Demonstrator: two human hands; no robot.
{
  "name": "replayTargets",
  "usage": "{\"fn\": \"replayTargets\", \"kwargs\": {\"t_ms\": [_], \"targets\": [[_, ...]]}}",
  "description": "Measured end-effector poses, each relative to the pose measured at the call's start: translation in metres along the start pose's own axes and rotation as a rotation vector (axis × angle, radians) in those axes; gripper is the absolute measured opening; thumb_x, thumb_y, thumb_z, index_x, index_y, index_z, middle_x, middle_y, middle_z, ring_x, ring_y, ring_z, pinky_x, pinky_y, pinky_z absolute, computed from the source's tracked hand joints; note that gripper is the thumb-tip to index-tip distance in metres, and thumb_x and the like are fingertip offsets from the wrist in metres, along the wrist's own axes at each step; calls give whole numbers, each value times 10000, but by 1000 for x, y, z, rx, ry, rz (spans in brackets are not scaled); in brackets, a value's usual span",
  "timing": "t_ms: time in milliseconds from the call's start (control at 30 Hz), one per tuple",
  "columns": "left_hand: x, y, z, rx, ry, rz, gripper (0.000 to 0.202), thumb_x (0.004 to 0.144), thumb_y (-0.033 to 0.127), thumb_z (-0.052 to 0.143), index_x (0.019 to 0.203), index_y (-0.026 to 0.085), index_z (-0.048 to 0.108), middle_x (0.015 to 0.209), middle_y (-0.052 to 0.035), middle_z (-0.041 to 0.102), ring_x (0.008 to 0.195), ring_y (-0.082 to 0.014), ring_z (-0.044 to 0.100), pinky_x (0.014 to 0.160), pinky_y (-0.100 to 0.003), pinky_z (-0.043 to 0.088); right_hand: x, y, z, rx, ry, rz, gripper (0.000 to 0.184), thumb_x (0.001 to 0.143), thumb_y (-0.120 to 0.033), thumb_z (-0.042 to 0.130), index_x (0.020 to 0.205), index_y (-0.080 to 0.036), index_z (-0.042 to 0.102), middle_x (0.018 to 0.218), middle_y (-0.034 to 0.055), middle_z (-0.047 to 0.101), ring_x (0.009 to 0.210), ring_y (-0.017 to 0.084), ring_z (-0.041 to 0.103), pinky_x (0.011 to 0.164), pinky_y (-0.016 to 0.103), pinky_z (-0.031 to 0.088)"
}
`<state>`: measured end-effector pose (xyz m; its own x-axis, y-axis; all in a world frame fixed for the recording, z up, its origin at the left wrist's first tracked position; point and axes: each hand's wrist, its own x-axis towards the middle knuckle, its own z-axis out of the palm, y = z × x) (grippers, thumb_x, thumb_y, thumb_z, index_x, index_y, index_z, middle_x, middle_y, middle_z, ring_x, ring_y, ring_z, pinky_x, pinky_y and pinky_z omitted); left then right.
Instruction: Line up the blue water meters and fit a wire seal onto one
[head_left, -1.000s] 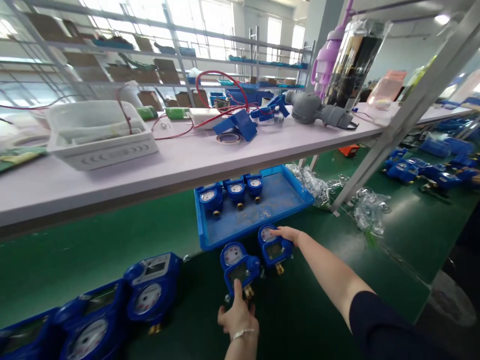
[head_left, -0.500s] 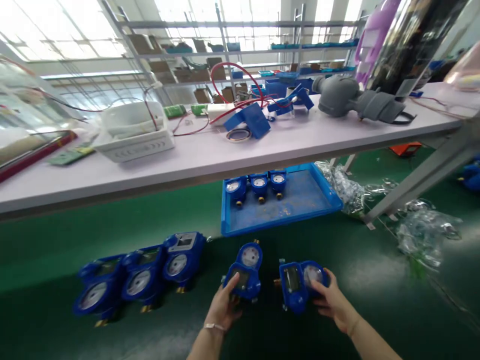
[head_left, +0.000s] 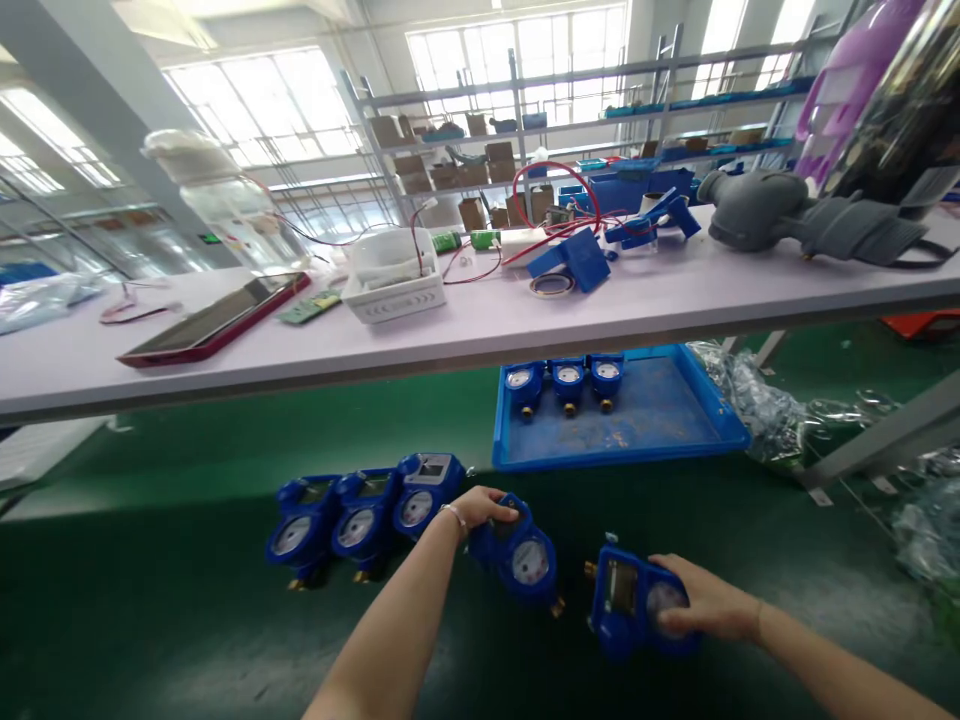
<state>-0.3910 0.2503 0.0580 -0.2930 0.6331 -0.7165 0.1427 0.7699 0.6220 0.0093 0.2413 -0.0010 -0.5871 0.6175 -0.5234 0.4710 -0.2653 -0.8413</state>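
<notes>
The left hand [head_left: 484,508] is closed around the window end of a blue plastic meter with a round white dial and a brass end [head_left: 529,562]. Its thumb lies over the dark window and covers part of it; the fingers beneath are hidden. The right hand [head_left: 701,603] holds the dial end of a second blue plastic meter with a dark rectangular window [head_left: 624,598], which is turned sideways, its brass end pointing to the left. The thumb lies across this dial, which is blurred, so its marks cannot be read. Whether the two meters touch the dark green floor [head_left: 255,640] I cannot tell.

To the left, three similar blue meters in a row [head_left: 360,522] stand side by side on the floor. The left wrist, with a thin pale bracelet [head_left: 454,516], is in front of the nearest one, and the lower end of that one is hidden.

Behind the hands is a shallow blue plastic tray [head_left: 664,405]. Three smaller-looking blue meters [head_left: 568,380] are at its left side, their tops cut by the edge of a pale table [head_left: 480,335]. On this table, a purple plastic bottle [head_left: 847,95] is cut off by the upper border.
</notes>
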Motion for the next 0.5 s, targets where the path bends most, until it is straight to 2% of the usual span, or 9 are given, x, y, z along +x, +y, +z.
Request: {"fn": "replayTargets", "kwargs": {"t_ms": [67, 133, 200, 233, 267, 300, 367, 433, 500], "targets": [[-9, -2, 4, -87, 189, 56, 331, 861, 334, 560, 1135, 150, 534, 1138, -82, 577, 977, -216, 587, 836, -433, 499, -5, 10, 27, 142, 39, 8, 812, 620, -623, 638, 1266, -168, 452, 1181, 145, 565, 1039, 287, 572, 852, 352, 475], [-28, -16, 15, -161, 407, 100, 447, 850, 367, 564, 1239, 176, 456, 1291, -109, 472, 1136, -265, 497, 933, -490, 431, -4, 19, 58, 482, 228, 71, 901, 575, -703, 627, 1259, -159, 409, 1108, 168, 602, 1010, 322, 594, 856, 415, 483], [-49, -40, 37, -234, 627, 89, 665, 840, 481, 521, 1382, 220, 239, 1447, -150, 232, 1290, -325, 315, 1002, -518, 360, 4, 21, 87, 612, 391, 157, 952, 522, -727, 654, 1248, -168, 397, 1084, 174, 606, 1002, 355, 596, 851, 462, 490], [-58, -54, 52, -267, 700, 57, 781, 820, 541, 504, 1416, 211, 124, 1466, -191, 137, 1313, -368, 256, 984, -543, 368, 10, 18, 98, 628, 453, 198, 957, 517, -724, 664, 1253, -177, 390, 1092, 174, 599, 1011, 368, 590, 845, 480, 494], [-66, -66, 67, -296, 732, 21, 889, 781, 594, 515, 1427, 191, 57, 1453, -243, 102, 1301, -430, 243, 924, -589, 400, 17, 12, 107, 626, 493, 217, 948, 528, -718, 666, 1263, -191, 383, 1107, 169, 590, 1022, 379, 582, 827, 495, 504], [-71, -77, 82, -306, 743, 10, 987, 728, 621, 562, 1431, 210, 5, 1445, -258, 112, 1284, -471, 247, 893, -636, 397, 24, 5, 113, 621, 516, 223, 932, 547, -714, 659, 1275, -206, 375, 1123, 163, 581, 1035, 387, 573, 807, 504, 514], [-74, -92, 106, -280, 746, 46, 1165, 599, 578, 713, 1431, 260, -39, 1463, -231, 100, 1297, -493, 197, 939, -680, 321, 39, -13, 120, 616, 523, 193, 900, 591, -712, 630, 1302, -235, 352, 1159, 146, 563, 1067, 393, 551, 780, 507, 531], [-68, -95, 117, -236, 740, 135, 1207, 546, 500, 781, 1431, 292, -12, 1485, -180, 91, 1324, -457, 169, 1014, -644, 255, 55, -29, 122, 615, 512, 149, 889, 622, -712, 605, 1326, -246, 325, 1203, 134, 537, 1114, 388, 518, 804, 502, 529], [-58, -92, 115, -201, 728, 245, 1139, 578, 447, 777, 1432, 305, 36, 1497, -139, 111, 1334, -403, 206, 1055, -577, 247, 70, -41, 124, 607, 507, 110, 888, 643, -702, 598, 1343, -242, 302, 1256, 127, 500, 1166, 376, 475, 866, 491, 508]]}}
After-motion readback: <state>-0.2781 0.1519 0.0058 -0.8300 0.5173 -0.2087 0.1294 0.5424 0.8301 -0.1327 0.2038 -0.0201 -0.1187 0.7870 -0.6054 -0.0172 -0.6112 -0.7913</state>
